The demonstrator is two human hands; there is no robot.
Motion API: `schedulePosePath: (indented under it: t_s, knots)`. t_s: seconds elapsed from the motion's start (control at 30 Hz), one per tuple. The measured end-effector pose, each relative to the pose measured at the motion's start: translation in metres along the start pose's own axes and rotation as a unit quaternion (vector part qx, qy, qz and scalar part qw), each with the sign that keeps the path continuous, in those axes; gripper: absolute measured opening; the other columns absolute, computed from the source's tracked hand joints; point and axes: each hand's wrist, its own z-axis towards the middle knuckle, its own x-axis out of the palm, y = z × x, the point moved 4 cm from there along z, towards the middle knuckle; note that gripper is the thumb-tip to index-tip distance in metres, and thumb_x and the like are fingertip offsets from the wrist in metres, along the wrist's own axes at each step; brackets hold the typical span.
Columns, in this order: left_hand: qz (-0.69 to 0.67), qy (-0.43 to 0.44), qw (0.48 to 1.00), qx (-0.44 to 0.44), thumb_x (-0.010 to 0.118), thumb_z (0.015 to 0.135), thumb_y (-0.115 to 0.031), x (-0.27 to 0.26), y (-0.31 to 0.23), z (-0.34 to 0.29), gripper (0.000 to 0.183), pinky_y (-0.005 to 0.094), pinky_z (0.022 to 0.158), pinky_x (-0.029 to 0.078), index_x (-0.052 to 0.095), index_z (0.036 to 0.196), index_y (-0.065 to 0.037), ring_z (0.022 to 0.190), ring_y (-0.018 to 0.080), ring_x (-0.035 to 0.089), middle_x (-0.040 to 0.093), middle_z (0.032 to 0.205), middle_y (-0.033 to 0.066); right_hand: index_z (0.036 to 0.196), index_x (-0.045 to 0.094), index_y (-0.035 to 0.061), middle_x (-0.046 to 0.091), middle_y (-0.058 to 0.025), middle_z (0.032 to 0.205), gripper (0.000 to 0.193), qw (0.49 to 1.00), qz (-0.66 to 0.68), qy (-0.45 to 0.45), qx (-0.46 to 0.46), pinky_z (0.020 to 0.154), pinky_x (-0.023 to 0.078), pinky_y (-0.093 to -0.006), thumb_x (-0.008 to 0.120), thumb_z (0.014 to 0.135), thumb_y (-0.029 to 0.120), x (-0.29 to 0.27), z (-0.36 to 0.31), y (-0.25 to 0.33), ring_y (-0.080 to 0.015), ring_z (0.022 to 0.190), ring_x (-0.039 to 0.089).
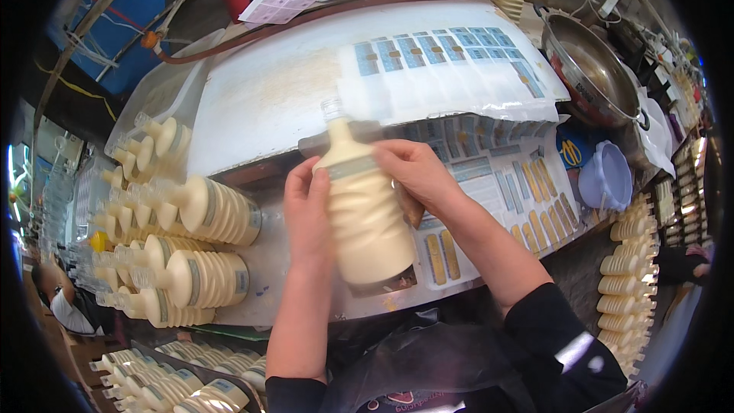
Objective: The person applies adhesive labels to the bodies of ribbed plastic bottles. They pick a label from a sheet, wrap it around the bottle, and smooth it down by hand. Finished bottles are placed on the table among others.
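Note:
A cream-coloured bottle (367, 229) with wavy ribs and a clear neck stands upright, slightly blurred, in front of me. My left hand (307, 206) is closed on its left side, thumb near the shoulder. On the other side, my right hand (420, 172) grips it with the fingers at the shoulder. Between the two hands a greyish label band (350, 170) runs round the upper body. Right of the bottle lies a sheet of gold and blue label strips (505, 206), partly hidden by my right forearm.
Filled bottles lie stacked (202, 283) on the left. Beyond the bottle is a white board (267, 84) bearing blue labels (428, 52). A metal pot (596, 69) and a lilac basin (606, 176) sit at the right. More bottles (627, 287) line the floor, and a person (65, 298) is far left.

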Motion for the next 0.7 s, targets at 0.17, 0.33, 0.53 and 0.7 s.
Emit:
schedulePosePath:
  t_s: [0.17,0.33,0.53,0.7]
  knots:
    - [-0.021,0.008,1.0,-0.022,0.058,0.105,-0.014,-0.003,0.004,0.003,0.027,0.0322,0.095,0.053,0.057,0.129,-0.003,0.107,0.0156,0.062,0.064,0.119,0.0075,0.118,0.073,-0.0024,0.075,-0.0069,0.103,0.038,0.998,0.051,0.026,-0.005,0.085,0.053,-0.0303,0.066,0.1,0.031,-0.006,0.013,-0.013,-0.0124,0.094,0.067]
    - [-0.043,0.016,0.998,-0.03,0.058,0.105,-0.015,-0.003,0.007,0.003,0.027,0.0331,0.095,0.054,0.057,0.129,-0.003,0.108,0.0161,0.063,0.065,0.119,0.0078,0.116,0.073,-0.0027,0.075,-0.0077,0.1,0.038,0.997,0.002,0.011,-0.078,0.084,0.053,-0.0298,0.066,0.099,0.03,0.001,0.009,-0.005,-0.0124,0.092,0.067]
    - [-0.045,0.019,0.998,-0.028,0.058,0.105,-0.016,-0.004,0.008,0.003,0.027,0.0323,0.094,0.054,0.058,0.129,-0.004,0.107,0.0156,0.063,0.066,0.119,0.0079,0.116,0.073,-0.002,0.075,-0.0089,0.101,0.037,0.997,0.008,-0.005,-0.079,0.084,0.053,-0.03,0.065,0.099,0.03,0.0,0.01,-0.011,-0.0128,0.093,0.067]
    - [0.011,0.018,1.0,-0.009,0.048,0.109,-0.038,-0.012,0.01,0.009,0.04,0.0365,0.1,0.051,0.056,0.132,-0.006,0.114,0.0162,0.06,0.065,0.119,0.0067,0.114,0.075,0.0023,0.071,-0.0035,0.098,0.029,1.0,-0.001,-0.014,-0.02,0.087,0.05,-0.0251,0.06,0.1,0.024,-0.024,0.006,0.008,-0.0121,0.094,0.065]
